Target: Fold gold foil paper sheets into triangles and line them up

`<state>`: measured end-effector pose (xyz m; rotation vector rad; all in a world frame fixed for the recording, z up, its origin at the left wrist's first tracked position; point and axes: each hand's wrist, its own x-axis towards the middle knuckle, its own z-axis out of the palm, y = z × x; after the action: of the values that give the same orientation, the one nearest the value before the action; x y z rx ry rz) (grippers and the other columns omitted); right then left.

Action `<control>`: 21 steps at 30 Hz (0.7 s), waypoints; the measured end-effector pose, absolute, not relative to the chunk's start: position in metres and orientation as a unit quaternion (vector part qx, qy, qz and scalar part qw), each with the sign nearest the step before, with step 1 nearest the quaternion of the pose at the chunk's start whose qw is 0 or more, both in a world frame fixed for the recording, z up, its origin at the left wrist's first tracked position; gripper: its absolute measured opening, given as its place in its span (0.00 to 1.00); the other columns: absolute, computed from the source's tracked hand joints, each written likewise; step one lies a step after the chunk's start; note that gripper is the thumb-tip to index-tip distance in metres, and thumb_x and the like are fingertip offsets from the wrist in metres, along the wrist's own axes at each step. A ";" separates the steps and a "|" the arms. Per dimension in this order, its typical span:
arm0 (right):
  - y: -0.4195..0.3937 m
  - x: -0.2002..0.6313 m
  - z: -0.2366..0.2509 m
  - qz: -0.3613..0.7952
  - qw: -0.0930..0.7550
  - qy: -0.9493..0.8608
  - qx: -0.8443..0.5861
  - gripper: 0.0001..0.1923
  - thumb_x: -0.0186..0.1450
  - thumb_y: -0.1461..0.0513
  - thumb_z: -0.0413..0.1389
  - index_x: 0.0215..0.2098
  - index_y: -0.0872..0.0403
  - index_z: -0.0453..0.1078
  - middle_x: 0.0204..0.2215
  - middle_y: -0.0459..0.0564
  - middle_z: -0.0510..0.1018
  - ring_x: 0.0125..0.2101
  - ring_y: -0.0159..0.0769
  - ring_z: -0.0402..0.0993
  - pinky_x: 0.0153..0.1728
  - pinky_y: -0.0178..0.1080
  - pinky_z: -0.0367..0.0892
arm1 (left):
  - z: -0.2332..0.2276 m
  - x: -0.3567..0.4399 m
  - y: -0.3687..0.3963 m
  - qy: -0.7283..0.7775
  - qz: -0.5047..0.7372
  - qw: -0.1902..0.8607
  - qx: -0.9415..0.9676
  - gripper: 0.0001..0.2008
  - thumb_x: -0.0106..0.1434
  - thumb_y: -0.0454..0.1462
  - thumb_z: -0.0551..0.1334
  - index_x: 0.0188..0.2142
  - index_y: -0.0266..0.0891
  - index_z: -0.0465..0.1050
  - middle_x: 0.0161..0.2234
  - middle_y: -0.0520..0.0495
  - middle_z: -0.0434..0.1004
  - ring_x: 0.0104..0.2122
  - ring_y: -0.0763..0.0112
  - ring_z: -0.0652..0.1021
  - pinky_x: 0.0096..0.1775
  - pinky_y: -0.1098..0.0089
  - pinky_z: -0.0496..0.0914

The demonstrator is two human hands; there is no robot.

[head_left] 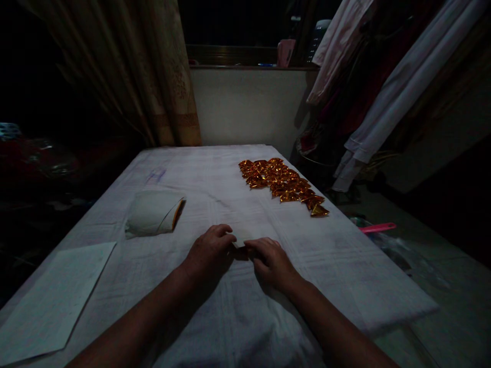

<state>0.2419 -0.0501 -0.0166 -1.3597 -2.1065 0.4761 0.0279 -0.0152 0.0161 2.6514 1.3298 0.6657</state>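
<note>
Low center of frame: left hand & right hand meet on the white cloth, fingers curled narrow, pinching a small pale paper piece between them. Lower left lies a flat paper sheet; above it, center-left, a curled paper roll. Farther, upper right of cloth, a row of folded gold foil pieces.

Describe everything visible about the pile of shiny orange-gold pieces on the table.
The orange-gold pieces look like small folded foil shapes, mostly triangular, with a metallic, creased shine. They lie flat on the white cloth-covered table, closely packed and partly overlapping, in a band running from the far middle toward the right edge. One triangle sits at the near end, slightly apart. Nothing touches them but the cloth; both hands are nearer the camera, well clear. Dim light hides finer detail and an exact count.
</note>
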 end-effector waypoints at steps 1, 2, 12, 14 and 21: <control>-0.049 0.244 -0.017 0.173 0.292 -0.790 -0.512 0.24 0.60 0.71 0.52 0.53 0.49 0.74 0.46 0.50 0.82 0.47 0.41 0.76 0.50 0.45 0.67 | 0.014 0.024 -0.016 0.424 0.230 0.061 0.874 0.10 0.59 0.32 0.65 0.41 0.43 0.79 0.48 0.43 0.78 0.46 0.60 0.79 0.44 0.62 0.76; -0.048 0.246 -0.017 0.168 0.293 -0.790 -0.512 0.23 0.61 0.70 0.52 0.52 0.49 0.74 0.45 0.50 0.82 0.47 0.41 0.76 0.50 0.45 0.68 | 0.012 0.019 -0.017 0.411 0.238 0.071 0.877 0.10 0.61 0.31 0.63 0.41 0.43 0.79 0.47 0.44 0.79 0.46 0.60 0.79 0.44 0.62 0.76; -0.048 0.247 -0.017 0.143 0.287 -0.811 -0.488 0.18 0.63 0.69 0.53 0.49 0.50 0.74 0.46 0.52 0.81 0.47 0.43 0.75 0.49 0.45 0.68 | 0.003 0.010 -0.053 0.337 0.271 0.029 0.901 0.16 0.70 0.38 0.60 0.57 0.46 0.72 0.59 0.40 0.73 0.60 0.56 0.72 0.58 0.51 0.71; -0.048 0.247 -0.016 0.133 0.283 -0.811 -0.494 0.21 0.62 0.70 0.53 0.51 0.51 0.74 0.50 0.54 0.79 0.50 0.43 0.73 0.51 0.46 0.68 | 0.000 0.016 -0.056 0.329 0.269 -0.005 0.905 0.13 0.71 0.37 0.60 0.53 0.47 0.75 0.56 0.43 0.76 0.57 0.57 0.74 0.57 0.51 0.72; -0.044 0.244 -0.005 0.149 0.209 -0.812 -0.524 0.28 0.60 0.71 0.54 0.59 0.54 0.70 0.50 0.54 0.79 0.50 0.43 0.73 0.52 0.44 0.68 | -0.002 0.012 -0.044 0.331 0.249 -0.028 0.910 0.13 0.72 0.32 0.57 0.53 0.43 0.74 0.53 0.44 0.79 0.53 0.59 0.77 0.52 0.55 0.74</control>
<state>0.2440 -0.0441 -0.0045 -1.4562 -2.2595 0.4131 0.0121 -0.0437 -0.0019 2.9105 1.0586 0.7960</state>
